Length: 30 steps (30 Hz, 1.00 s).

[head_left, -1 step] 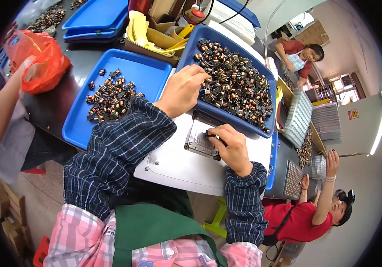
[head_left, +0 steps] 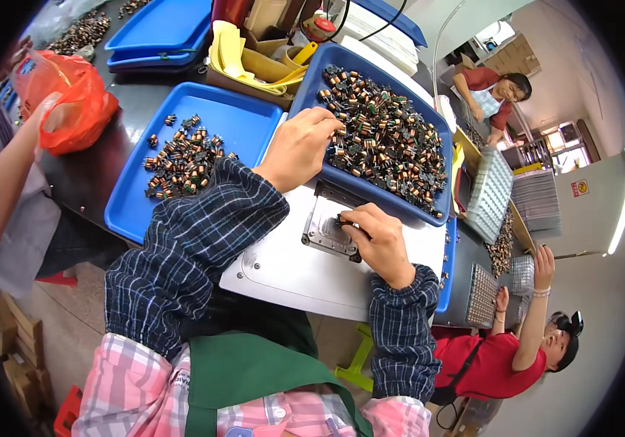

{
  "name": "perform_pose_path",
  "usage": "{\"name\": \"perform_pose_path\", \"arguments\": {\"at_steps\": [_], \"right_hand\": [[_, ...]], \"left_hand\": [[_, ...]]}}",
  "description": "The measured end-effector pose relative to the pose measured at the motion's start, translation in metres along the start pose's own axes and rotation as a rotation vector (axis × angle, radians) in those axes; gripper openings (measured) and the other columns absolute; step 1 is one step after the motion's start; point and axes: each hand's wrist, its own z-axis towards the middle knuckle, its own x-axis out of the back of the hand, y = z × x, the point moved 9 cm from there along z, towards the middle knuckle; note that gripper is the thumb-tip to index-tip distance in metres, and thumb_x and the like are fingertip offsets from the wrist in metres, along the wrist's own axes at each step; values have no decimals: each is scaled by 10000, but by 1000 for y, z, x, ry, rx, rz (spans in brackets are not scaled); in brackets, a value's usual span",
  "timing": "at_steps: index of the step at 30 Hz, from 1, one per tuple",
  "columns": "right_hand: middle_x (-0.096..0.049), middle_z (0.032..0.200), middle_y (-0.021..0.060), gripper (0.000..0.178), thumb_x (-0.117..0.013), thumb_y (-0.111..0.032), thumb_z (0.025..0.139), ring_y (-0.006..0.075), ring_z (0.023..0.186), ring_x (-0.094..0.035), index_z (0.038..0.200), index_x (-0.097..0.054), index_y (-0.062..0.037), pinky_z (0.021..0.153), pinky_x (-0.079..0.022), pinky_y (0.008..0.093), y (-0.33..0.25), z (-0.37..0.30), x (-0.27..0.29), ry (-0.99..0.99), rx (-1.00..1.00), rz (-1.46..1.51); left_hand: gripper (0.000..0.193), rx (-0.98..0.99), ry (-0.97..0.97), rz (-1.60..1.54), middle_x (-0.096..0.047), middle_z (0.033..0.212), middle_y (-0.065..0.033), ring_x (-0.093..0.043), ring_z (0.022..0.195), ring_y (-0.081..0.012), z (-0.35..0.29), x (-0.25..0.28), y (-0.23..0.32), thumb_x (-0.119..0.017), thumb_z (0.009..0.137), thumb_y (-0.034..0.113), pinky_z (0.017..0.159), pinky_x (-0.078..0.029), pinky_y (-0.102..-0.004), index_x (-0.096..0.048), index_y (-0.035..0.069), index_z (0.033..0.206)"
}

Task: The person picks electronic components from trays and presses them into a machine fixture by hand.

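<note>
Right hand over white worktop — dark table left, pale wall right.

Head view: wide fisheye, left of a head-worn pair, facing steeply down past the sleeved forearms. Close range: left hand and right hand near centre, above the white work surface. Room beyond smaller, tilted, curving toward dark rim.

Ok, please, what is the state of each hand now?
Left hand: curled at the blue bin; open or closed, holding or not, cannot be told.
Right hand: closed on a small dark part.
</note>
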Motion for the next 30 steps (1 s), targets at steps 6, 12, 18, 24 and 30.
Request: {"name": "perform_pose_path", "arguments": {"at_steps": [6, 12, 18, 24, 30], "right_hand": [[-562, 724, 117, 142, -618, 33, 669, 281, 621, -560, 808, -597, 13, 562, -446, 327, 4, 12, -5, -59, 103, -16], [-469, 666, 146, 33, -582, -20, 693, 324, 592, -495, 715, -562, -4, 534, -397, 387, -11, 25, -13, -89, 194, -17], [-491, 633, 104, 104, -571, -98, 754, 215, 531, -500, 708, -554, -6, 446, -374, 290, 16, -3, 1, 18, 123, 54], [-594, 808, 91, 171, -634, -36, 731, 169, 699, -556, 898, -607, -7, 619, -436, 244, 64, -18, 83, 175, -271, 87], [-614, 887, 124, 186, -605, -88, 779, 209, 743, -574, 953, -612, -22, 678, -462, 289, 211, -138, 160, 401, -743, -250]], "left_hand": [[173, 5, 25, 21, -595, 920, -120, -573, 856, -291, 9, -6, -5, -560, 751, 9, 747, -459, -339, -576, 25, 922], [147, 87, -45, 84, -611, 854, -128, -592, 780, -297, 14, 7, -16, -548, 757, 50, 691, -469, -348, -591, 37, 898], [152, -37, -34, -31, -576, 793, -148, -562, 762, -312, 6, -34, -7, -521, 741, 58, 679, -452, -366, -570, 34, 883], [177, 92, -69, -80, -599, 844, -116, -577, 788, -278, 2, -9, -15, -563, 778, 84, 692, -460, -341, -574, 26, 945], [174, 34, -60, -64, -594, 834, -94, -579, 758, -257, 16, -7, -6, -582, 766, 70, 642, -467, -326, -574, 36, 937]]}}
